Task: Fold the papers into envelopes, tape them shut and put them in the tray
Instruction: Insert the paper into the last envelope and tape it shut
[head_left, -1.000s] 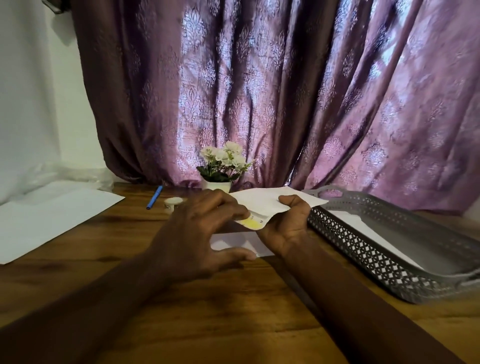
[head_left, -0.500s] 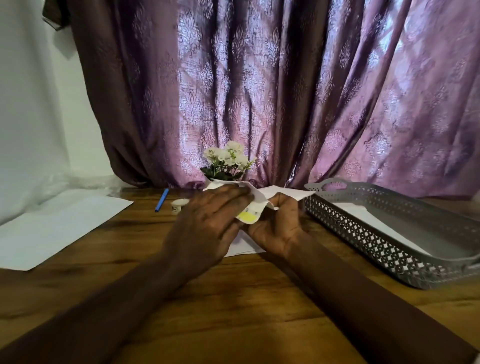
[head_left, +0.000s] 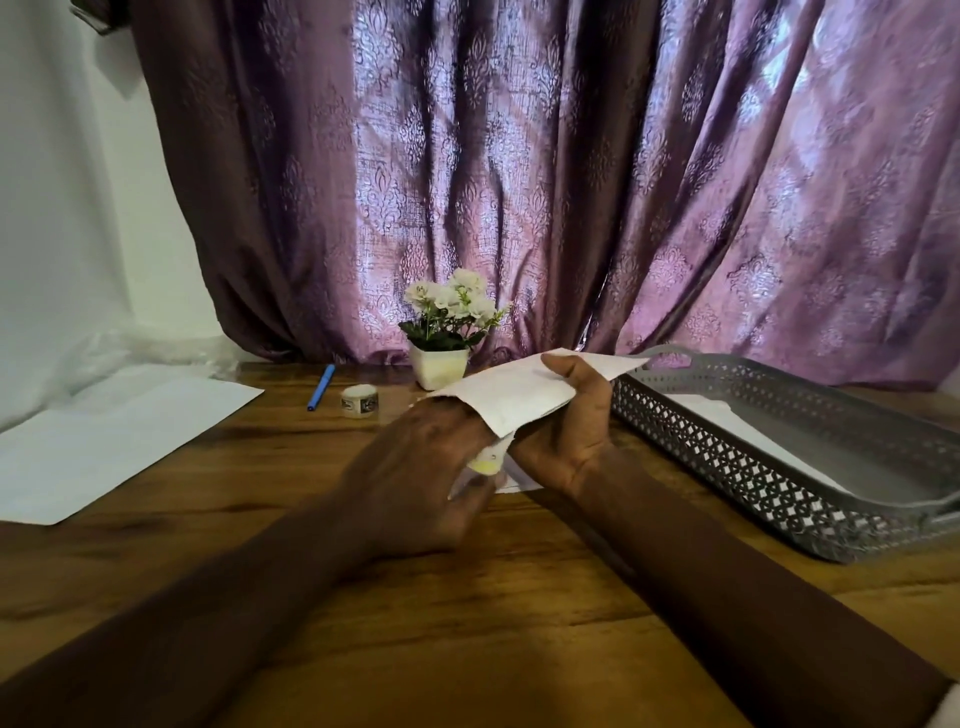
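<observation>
My right hand (head_left: 569, 436) grips a folded white paper (head_left: 519, 397) by its near edge and holds it above the table. My left hand (head_left: 415, 467) is beside it, its fingertips tucked under the paper's left end. These fingers close on a small white and yellow object (head_left: 488, 461), which is mostly hidden. Another white sheet (head_left: 511, 483) lies flat under both hands. The grey perforated tray (head_left: 769, 462) stands to the right with a white paper (head_left: 727, 421) inside. A small tape roll (head_left: 358, 402) sits behind my left hand.
A stack of white sheets (head_left: 104, 441) lies at the left. A blue pen (head_left: 321, 387) and a white pot of flowers (head_left: 441, 364) stand at the back of the wooden table (head_left: 519, 597). A purple curtain (head_left: 519, 182) hangs behind.
The folded paper has turned and lifted, and now covers my left fingertips. My left hand slid under its left end with the yellow object. My right hand shifted its grip.
</observation>
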